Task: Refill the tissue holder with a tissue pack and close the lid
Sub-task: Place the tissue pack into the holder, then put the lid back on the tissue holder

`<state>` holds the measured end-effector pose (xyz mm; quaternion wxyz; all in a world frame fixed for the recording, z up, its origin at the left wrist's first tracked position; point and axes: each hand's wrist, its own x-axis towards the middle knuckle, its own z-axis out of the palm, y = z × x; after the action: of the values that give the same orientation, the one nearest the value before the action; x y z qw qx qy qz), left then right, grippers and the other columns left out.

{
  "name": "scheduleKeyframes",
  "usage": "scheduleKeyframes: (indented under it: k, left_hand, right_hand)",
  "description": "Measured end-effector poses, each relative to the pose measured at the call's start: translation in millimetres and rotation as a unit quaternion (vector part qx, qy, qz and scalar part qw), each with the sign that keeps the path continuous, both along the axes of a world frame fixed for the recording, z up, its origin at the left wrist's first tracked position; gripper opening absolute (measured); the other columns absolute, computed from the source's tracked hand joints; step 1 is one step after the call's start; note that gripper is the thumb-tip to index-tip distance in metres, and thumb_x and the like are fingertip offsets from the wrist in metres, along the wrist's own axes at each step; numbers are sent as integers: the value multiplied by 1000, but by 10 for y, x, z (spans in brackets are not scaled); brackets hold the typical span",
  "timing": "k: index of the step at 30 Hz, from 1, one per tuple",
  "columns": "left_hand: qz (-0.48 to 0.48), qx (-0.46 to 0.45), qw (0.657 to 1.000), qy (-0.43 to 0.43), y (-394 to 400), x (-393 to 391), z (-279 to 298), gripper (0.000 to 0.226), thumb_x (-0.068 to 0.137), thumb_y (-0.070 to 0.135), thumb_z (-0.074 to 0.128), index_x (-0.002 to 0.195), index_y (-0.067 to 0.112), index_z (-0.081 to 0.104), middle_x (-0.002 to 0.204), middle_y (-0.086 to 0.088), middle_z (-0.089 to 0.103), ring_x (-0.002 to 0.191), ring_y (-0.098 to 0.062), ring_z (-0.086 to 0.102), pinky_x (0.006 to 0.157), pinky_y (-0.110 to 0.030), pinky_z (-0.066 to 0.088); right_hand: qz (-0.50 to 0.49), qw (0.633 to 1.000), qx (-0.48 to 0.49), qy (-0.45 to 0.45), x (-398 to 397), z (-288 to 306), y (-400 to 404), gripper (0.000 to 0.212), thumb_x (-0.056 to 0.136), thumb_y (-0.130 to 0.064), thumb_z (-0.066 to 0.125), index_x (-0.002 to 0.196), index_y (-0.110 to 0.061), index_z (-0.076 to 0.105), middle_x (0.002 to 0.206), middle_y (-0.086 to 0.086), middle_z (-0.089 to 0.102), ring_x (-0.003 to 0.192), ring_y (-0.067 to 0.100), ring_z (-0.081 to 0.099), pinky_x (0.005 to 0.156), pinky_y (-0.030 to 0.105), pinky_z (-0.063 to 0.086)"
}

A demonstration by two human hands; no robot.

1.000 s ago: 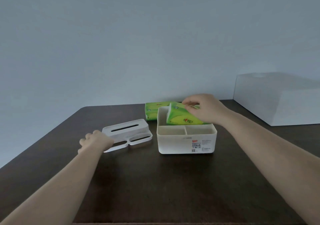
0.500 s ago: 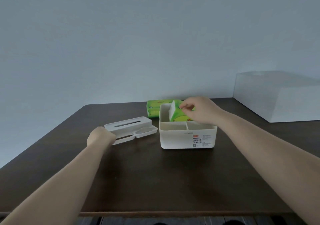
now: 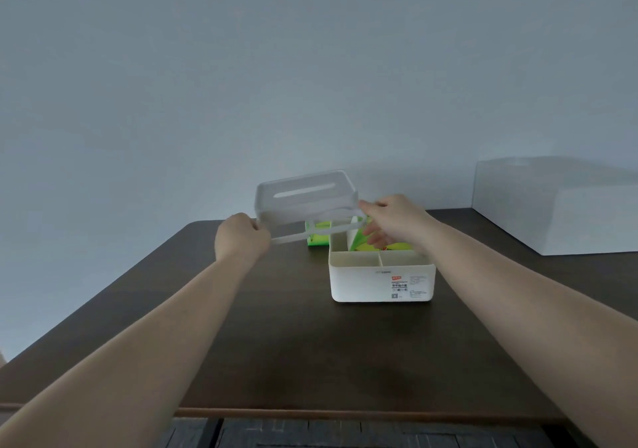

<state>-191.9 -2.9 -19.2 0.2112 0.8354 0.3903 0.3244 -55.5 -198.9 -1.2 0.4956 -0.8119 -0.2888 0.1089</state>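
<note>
Lid (image 3: 305,202) now off the table, airborne, left hand (image 3: 241,240) and right hand (image 3: 393,221) each in closed grip on opposite edges.

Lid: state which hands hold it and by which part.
Both hands hold the white lid, lifted off the table. The left hand grips its near left corner; the right hand pinches its right edge, above the open tissue holder.

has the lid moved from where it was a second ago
Yes. The lid was lying on the table left of the tissue holder; now both hands, left hand and right hand, hold it raised, nearer the holder.
</note>
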Motion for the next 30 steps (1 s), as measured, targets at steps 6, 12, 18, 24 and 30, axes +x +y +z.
scheduleKeyframes:
  k: [6,12,18,24,30]
  left_hand:
    - [-69,-20,997,-5,-285,218,97,42,83,9,47,47,16,26,46,-2,26,45,-21,23,45,-24,18]
    - [-128,-51,990,16,-472,550,-34,46,83,17,53,48,18,23,50,0,25,49,-20,22,48,-24,19]
    - [-138,-89,986,40,-598,746,-133,30,76,12,48,49,16,35,57,-5,44,59,-24,40,53,-26,31]
    - [-133,-146,980,30,-510,714,-218,10,76,14,51,68,12,56,67,-10,60,62,-25,51,68,-34,52]
    - [-135,-186,973,20,-459,710,-310,28,85,28,54,66,8,61,56,-5,65,53,-22,58,84,-35,59]
  right_hand:
    - [-107,994,13,-29,115,87,-221,20,87,-11,54,79,4,64,79,23,71,67,30,62,64,39,55]
    - [-159,983,-68,-54,292,-104,-536,25,84,-15,55,61,-7,59,67,10,56,63,25,49,61,28,38]
    - [-153,982,-100,-52,442,-202,-679,11,80,-5,55,75,-3,64,70,12,50,62,22,41,53,27,26]
    - [-118,991,-68,-2,443,-254,-648,28,80,-18,59,96,5,65,84,7,49,72,20,41,60,29,30]
    - [-165,984,-49,-56,504,-438,-526,36,88,-35,58,76,-1,61,77,10,46,71,22,43,62,31,32]
